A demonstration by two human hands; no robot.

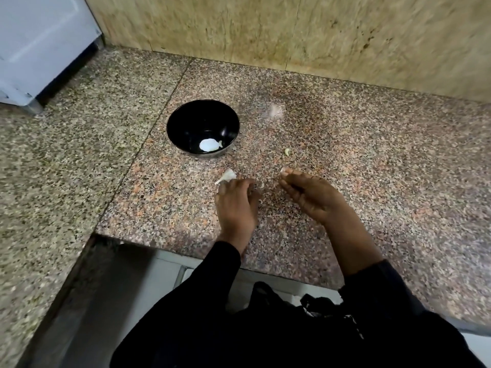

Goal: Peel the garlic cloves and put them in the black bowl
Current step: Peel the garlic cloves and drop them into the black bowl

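The black bowl stands on the granite counter, with one white peeled garlic clove at its bottom. Just below the bowl, my left hand has its fingers curled round a white, papery garlic clove that sticks out past the fingertips. To the right, my right hand is turned on its side, and a small white garlic piece shows at its fingertips, pinched there. The two hands are a short gap apart, low over the counter.
A small pale garlic bit lies on the counter right of the bowl. A blurred scrap of skin lies further back. A stone wall closes the back, a white appliance stands far left, and the counter's front edge runs near my sleeves.
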